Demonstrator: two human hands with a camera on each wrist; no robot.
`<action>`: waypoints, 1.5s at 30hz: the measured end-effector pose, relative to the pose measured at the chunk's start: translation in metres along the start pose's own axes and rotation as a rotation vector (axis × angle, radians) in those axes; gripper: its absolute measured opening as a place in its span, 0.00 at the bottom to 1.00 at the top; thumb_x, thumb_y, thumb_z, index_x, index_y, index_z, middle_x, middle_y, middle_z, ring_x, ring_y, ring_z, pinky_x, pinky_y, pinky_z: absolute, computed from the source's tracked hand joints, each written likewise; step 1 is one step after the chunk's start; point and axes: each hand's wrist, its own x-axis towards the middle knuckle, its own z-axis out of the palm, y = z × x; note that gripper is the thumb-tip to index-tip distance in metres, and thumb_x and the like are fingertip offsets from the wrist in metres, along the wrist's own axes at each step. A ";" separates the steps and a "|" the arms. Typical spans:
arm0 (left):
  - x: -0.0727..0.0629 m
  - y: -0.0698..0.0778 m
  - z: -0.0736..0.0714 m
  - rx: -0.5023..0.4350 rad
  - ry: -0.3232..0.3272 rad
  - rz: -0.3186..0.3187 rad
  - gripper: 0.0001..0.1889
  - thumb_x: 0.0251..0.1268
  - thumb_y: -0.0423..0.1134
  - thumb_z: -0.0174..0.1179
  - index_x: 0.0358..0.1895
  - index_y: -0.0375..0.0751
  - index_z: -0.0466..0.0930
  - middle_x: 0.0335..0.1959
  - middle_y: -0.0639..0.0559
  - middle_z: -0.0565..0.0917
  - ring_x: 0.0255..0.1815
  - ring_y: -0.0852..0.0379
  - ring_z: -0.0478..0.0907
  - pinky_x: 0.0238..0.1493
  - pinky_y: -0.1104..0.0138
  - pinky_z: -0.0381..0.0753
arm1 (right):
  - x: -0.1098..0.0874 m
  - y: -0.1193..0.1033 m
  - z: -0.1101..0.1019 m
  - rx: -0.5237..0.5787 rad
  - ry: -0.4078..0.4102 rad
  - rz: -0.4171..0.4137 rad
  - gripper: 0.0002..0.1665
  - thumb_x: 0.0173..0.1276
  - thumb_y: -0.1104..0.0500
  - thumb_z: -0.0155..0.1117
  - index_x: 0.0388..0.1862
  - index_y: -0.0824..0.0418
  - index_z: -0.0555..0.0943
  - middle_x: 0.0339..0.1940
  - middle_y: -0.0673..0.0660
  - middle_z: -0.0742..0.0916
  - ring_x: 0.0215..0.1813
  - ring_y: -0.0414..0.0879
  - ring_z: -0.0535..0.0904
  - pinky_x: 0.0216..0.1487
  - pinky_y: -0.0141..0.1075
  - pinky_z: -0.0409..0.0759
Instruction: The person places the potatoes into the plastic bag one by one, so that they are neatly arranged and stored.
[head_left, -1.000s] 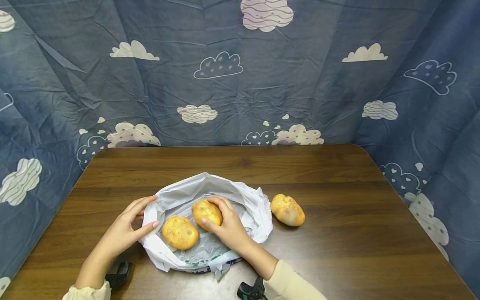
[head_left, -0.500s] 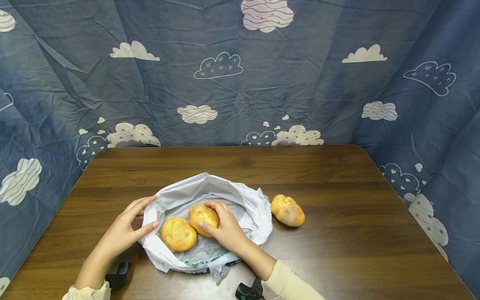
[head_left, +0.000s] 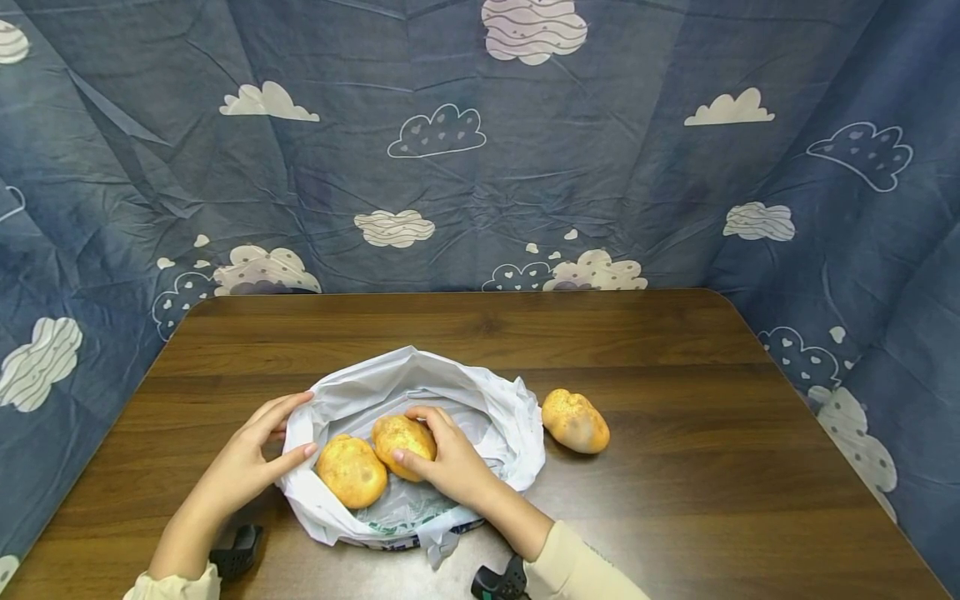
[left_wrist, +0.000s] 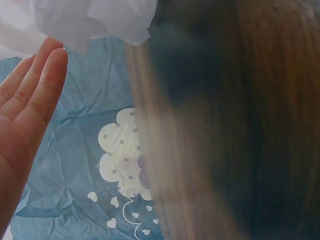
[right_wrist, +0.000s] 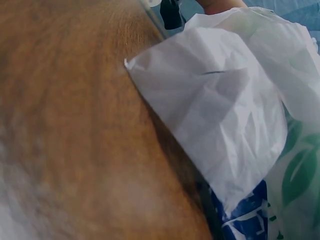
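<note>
In the head view a white plastic bag (head_left: 517, 433) lies with its mouth open upward. Inside it are two yellow-brown potatoes, side by side. My right hand (head_left: 453, 462) reaches over the bag's near right rim and grips the right-hand potato (head_left: 397, 437), thumb on the near side and fingers on the far side. The other potato (head_left: 351, 472) sits to its left, appearing to touch it. My left hand (head_left: 243, 454) touches the bag's left rim, thumb and fingers spread apart; the left wrist view shows its fingers straight against the white plastic (left_wrist: 95, 20).
A third potato (head_left: 576, 421) lies on the brown wooden table (head_left: 712, 500), close to the bag's right side. Dark wrist devices (head_left: 238, 552) sit at both wrists. Behind the table hangs a blue curtain (head_left: 480, 192) with cloud prints. The right wrist view shows green and blue print on the bag (right_wrist: 215, 100).
My right hand has moved the gripped potato left and nearer inside the bag, up against the other one, which has shifted slightly left and nearer too. The left hand stays in place.
</note>
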 end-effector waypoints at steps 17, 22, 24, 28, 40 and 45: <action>0.000 0.001 -0.001 0.003 0.002 -0.007 0.33 0.47 0.30 0.67 0.61 0.38 0.66 0.55 0.46 0.69 0.48 0.65 0.68 0.45 0.82 0.67 | 0.002 -0.004 -0.010 0.014 0.011 -0.132 0.25 0.61 0.53 0.60 0.55 0.61 0.70 0.57 0.57 0.72 0.61 0.42 0.63 0.63 0.37 0.60; -0.001 0.001 -0.002 0.001 0.004 -0.008 0.33 0.47 0.30 0.67 0.61 0.38 0.66 0.55 0.45 0.69 0.48 0.65 0.68 0.45 0.82 0.67 | 0.003 -0.007 -0.016 -0.004 0.025 -0.170 0.25 0.61 0.55 0.59 0.56 0.62 0.69 0.59 0.53 0.71 0.62 0.41 0.63 0.63 0.37 0.60; -0.001 0.000 -0.001 0.000 0.004 -0.008 0.33 0.47 0.30 0.67 0.61 0.38 0.66 0.55 0.45 0.69 0.48 0.65 0.68 0.45 0.83 0.67 | 0.003 -0.009 -0.018 -0.013 0.032 -0.184 0.25 0.62 0.56 0.59 0.57 0.61 0.69 0.59 0.51 0.71 0.62 0.41 0.62 0.63 0.36 0.60; -0.001 0.000 -0.001 -0.004 0.003 -0.008 0.33 0.47 0.30 0.67 0.61 0.38 0.66 0.56 0.45 0.69 0.48 0.65 0.67 0.45 0.82 0.67 | 0.001 -0.012 -0.025 -0.040 0.056 -0.243 0.25 0.62 0.57 0.59 0.58 0.60 0.68 0.59 0.54 0.72 0.62 0.44 0.63 0.62 0.37 0.61; 0.000 0.000 -0.001 -0.003 0.002 -0.007 0.33 0.48 0.30 0.66 0.61 0.38 0.66 0.55 0.46 0.70 0.48 0.65 0.67 0.45 0.82 0.67 | -0.003 -0.007 -0.048 -0.068 0.167 -0.378 0.27 0.59 0.62 0.60 0.59 0.64 0.67 0.56 0.60 0.73 0.60 0.50 0.66 0.61 0.39 0.62; 0.000 -0.002 -0.001 -0.007 0.001 -0.007 0.33 0.48 0.30 0.66 0.61 0.38 0.66 0.55 0.46 0.69 0.48 0.65 0.67 0.45 0.82 0.68 | -0.008 -0.003 -0.057 -0.067 0.215 -0.360 0.28 0.58 0.64 0.60 0.59 0.63 0.67 0.57 0.61 0.72 0.60 0.51 0.65 0.62 0.40 0.60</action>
